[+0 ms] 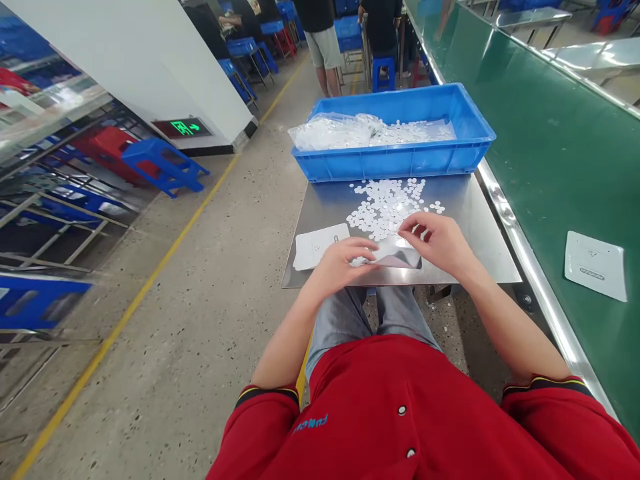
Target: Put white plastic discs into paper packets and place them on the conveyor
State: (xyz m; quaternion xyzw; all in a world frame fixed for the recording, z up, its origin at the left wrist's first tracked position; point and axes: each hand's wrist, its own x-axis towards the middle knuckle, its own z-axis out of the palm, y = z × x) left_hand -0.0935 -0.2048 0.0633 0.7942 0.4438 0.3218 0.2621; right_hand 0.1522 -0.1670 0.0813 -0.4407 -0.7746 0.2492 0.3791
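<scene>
A small flat white-and-grey pouch (399, 257) lies near the table's front edge, tilted up a little. My left hand (343, 263) grips its left end between thumb and fingers. Above the pouch's right side, my right hand (440, 241) is closed in a pinch; what sits at its fingertips is too small to make out. Just beyond both hands, many small white round discs (385, 203) are spread loosely over the metal table (463, 200). A stack of white printed pouches (320, 245) rests beside my left hand, partly covered by it.
A blue bin (395, 162) at the table's far side holds a clear plastic bag (335, 130) and more discs. On the right runs a green conveyor belt (560, 167) with a white pouch (595, 267) on it. Several people are farther back, near blue stools (383, 72).
</scene>
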